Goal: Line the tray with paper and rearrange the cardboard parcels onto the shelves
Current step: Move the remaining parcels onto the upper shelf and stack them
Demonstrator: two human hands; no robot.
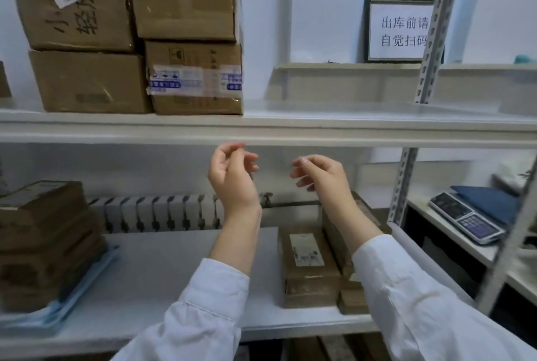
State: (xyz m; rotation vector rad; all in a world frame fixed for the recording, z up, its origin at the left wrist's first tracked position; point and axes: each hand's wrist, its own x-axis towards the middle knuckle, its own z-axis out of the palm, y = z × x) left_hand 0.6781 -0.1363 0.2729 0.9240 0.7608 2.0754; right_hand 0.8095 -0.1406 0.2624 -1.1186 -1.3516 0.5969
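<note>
A: Hands?
B: Left hand (pixel 232 169) and right hand (pixel 319 174) both raised just under the front edge of the upper shelf (pixel 290 128), fingers loosely curled, nothing in either. White sleeves.

A: Parcels?
B: Four big boxes (pixel 128 32) stacked on the upper shelf, left end. One shelf below it, a parcel with a white label (pixel 308 264) lies flat under the right hand, more parcels (pixel 348 232) touching its right side. A stack of parcels (pixel 46 241) sits at that lower shelf's left end, on blue sheets (pixel 72 299).

A: Tray? Paper?
B: Can't tell, no clear tray.

A: Else?
B: Framed sign (pixel 402 29) behind the upper shelf, right part. Scale (pixel 467 218) off right, below it.
</note>
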